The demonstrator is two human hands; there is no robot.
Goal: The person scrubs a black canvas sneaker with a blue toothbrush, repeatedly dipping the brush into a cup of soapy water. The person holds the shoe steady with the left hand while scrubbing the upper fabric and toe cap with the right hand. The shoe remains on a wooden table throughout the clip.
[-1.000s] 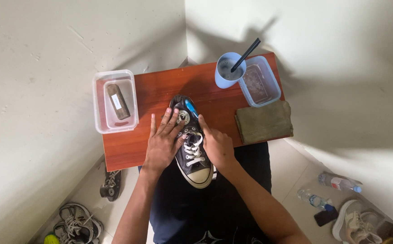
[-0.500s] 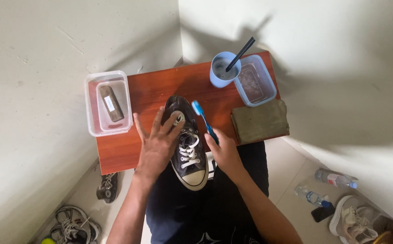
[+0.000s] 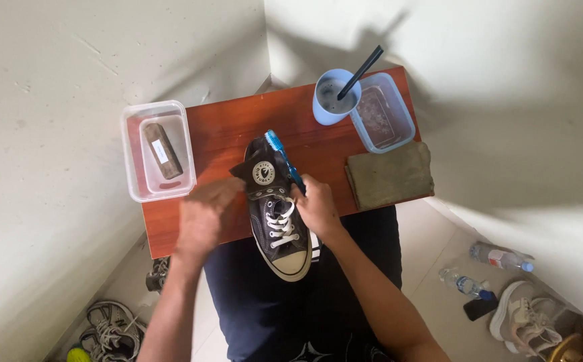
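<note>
A blurred left hand (image 3: 204, 216), grip unclear, touches the ankle flap of a black high-top sneaker (image 3: 275, 214) with white laces, lying on a red-brown table's (image 3: 224, 127) near edge, while the right hand (image 3: 317, 206) clasps a blue toothbrush (image 3: 283, 157) against it.

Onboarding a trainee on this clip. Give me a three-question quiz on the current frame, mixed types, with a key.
1. True or false: the right hand holds a blue toothbrush against the sneaker.
2. What lies in the clear tub at the left end of the table? A) a dark bar B) a bottle C) a sponge
3. What stands in the blue cup?

Key:
1. True
2. A
3. A dark stick-like handle; its lower end is hidden in the cup.
</note>
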